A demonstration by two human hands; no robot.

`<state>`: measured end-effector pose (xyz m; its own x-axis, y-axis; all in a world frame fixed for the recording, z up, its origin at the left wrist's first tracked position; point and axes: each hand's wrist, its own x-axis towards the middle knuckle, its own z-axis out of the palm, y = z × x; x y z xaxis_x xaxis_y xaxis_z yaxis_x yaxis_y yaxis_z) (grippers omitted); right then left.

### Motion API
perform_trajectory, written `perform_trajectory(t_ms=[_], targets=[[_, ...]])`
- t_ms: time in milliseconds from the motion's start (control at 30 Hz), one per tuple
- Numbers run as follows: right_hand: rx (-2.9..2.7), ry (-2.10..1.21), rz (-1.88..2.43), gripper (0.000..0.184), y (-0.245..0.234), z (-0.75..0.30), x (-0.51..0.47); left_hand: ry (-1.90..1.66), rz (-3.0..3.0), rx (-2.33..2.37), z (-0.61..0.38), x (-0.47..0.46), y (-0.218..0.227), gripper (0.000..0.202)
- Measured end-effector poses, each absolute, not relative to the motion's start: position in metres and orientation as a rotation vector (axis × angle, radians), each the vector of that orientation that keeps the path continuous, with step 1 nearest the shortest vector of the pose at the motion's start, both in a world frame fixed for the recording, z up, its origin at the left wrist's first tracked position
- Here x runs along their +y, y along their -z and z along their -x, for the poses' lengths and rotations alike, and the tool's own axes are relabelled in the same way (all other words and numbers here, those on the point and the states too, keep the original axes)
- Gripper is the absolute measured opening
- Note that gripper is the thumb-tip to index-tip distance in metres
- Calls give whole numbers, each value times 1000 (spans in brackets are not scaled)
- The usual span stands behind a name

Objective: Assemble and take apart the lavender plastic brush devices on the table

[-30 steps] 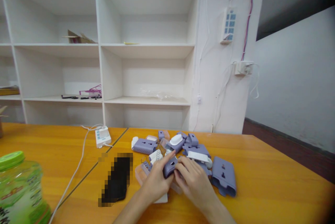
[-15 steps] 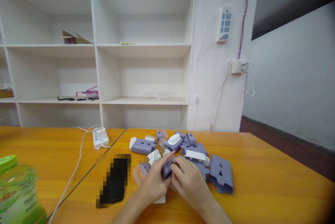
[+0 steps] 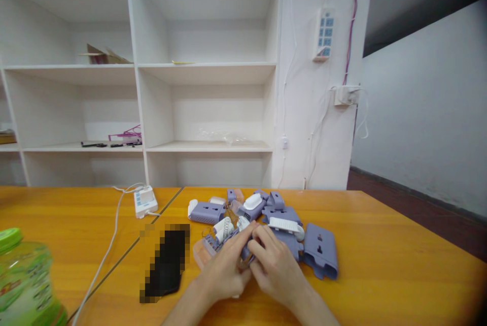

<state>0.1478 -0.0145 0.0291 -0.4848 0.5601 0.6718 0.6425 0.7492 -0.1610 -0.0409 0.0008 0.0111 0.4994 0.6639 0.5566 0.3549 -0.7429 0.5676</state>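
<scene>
While both hands meet over the near edge of the pile, I log the grip first. Left hand: fingers laid long and close together over a small purple piece, thumb hidden beneath. Right hand: fingers curled and pressed against the same piece from the other side. The piece sits low over the table, pinched between the two hands and mostly covered by them; I cannot tell its exact shape.

Judgement: the step in hand looks like pressing or fitting this piece by fingertip, both hands bracing it. Any further handling calls for a steady two-sided pinch and a clear view of the seam, which the fingers now hide from me.

Surroundings:
- A pile of purple and white parts lies just beyond the hands, touching them in places.
- A large purple shell lies just right of the right hand.
- A white ribbed part sits near the left fingertips.
- A dark blurred object lies left of the left wrist.
- A white power strip with its cable lies further left.
- A green bottle stands at the near left corner.
- White shelves stand behind the table.

Obstructions: loose parts crowd the work closely on the far and right sides.
</scene>
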Motion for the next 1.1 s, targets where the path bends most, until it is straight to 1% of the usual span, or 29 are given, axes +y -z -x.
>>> perform_trajectory(t_ms=[167,267,367,500,633,700,900,1000,1100], targets=[[-2171,19,838,28,-29,-148,-19,-1145,-2328,869,38,1,-16,91],[-2139,-42,795,28,-30,-148,-20,-1167,-2302,868,37,2,-22,85],[-2098,-108,751,26,-31,-148,-19,-1199,-2279,871,38,1,-28,71],[-2008,-202,725,13,-32,-146,-19,-1244,-2249,862,37,-1,-37,51],[-1879,-319,747,9,-35,-145,-20,-1274,-2191,860,34,-7,-47,41],[-1822,-385,751,11,-39,-145,-22,-1297,-2144,884,33,-10,-50,40],[-1649,-640,738,27,-56,-147,-23,-1341,-1964,938,33,-12,-58,43],[-1528,-782,718,32,-57,-149,-19,-1348,-1874,942,32,-12,-60,44],[-1404,-894,679,34,-52,-150,-13,-1360,-1774,943,30,-11,-62,42]])
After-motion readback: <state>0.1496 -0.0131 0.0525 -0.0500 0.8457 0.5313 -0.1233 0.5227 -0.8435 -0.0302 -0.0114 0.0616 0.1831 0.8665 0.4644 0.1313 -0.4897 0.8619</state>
